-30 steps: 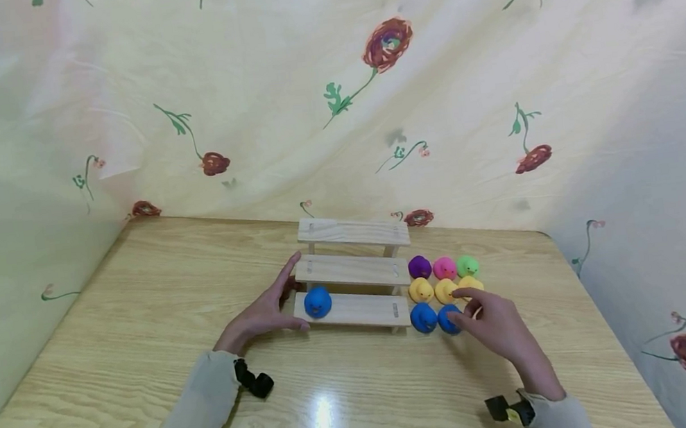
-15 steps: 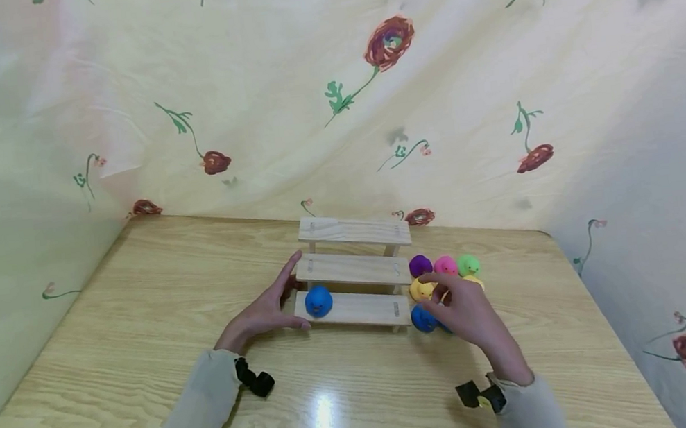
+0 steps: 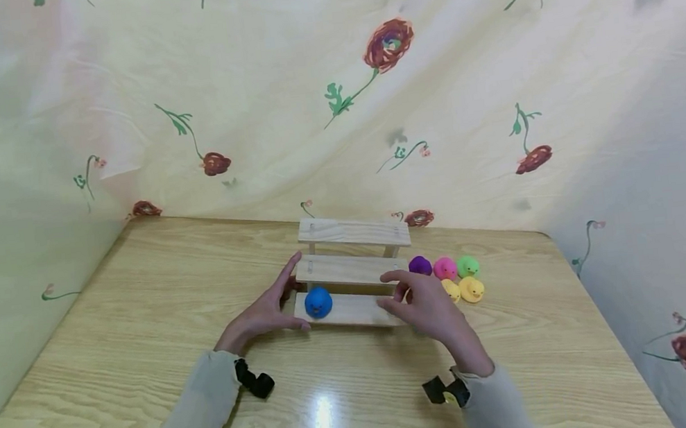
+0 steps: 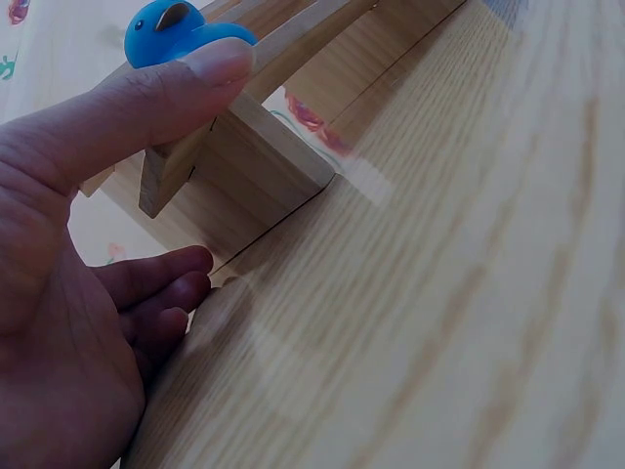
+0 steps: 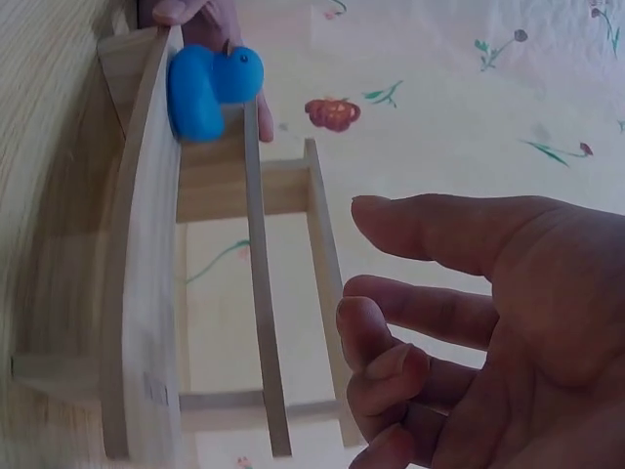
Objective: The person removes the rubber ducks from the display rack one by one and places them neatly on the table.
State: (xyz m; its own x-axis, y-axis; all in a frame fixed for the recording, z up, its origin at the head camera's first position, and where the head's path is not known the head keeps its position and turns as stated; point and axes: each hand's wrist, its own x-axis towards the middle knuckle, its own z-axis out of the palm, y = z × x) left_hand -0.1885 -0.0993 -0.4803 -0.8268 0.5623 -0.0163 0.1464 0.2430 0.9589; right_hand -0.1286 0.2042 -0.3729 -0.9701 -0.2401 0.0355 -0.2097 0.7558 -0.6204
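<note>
A three-step wooden rack (image 3: 349, 269) stands on the table, with a blue rubber duck (image 3: 318, 303) on the left end of its lowest step. My left hand (image 3: 262, 313) rests at the rack's left end, thumb by the front corner and index finger reaching up to the middle step. In the left wrist view the thumb (image 4: 146, 112) lies straight, overlapping the duck (image 4: 161, 29). Over the right end of the lowest step hovers my right hand (image 3: 431, 306). Its thumb (image 5: 439, 230) and fingers stand apart with nothing between them in the right wrist view.
Right of the rack sit a purple duck (image 3: 419, 266), a pink duck (image 3: 446, 268) and a green duck (image 3: 468, 266). Yellow ducks (image 3: 472, 289) line up before them, partly hidden by my right hand. A floral cloth (image 3: 331, 103) hangs behind the table (image 3: 195, 243).
My right hand has moved left from the ducks to the rack's right end, and now hides the blue ducks there. My left hand and the duck on the rack have stayed put.
</note>
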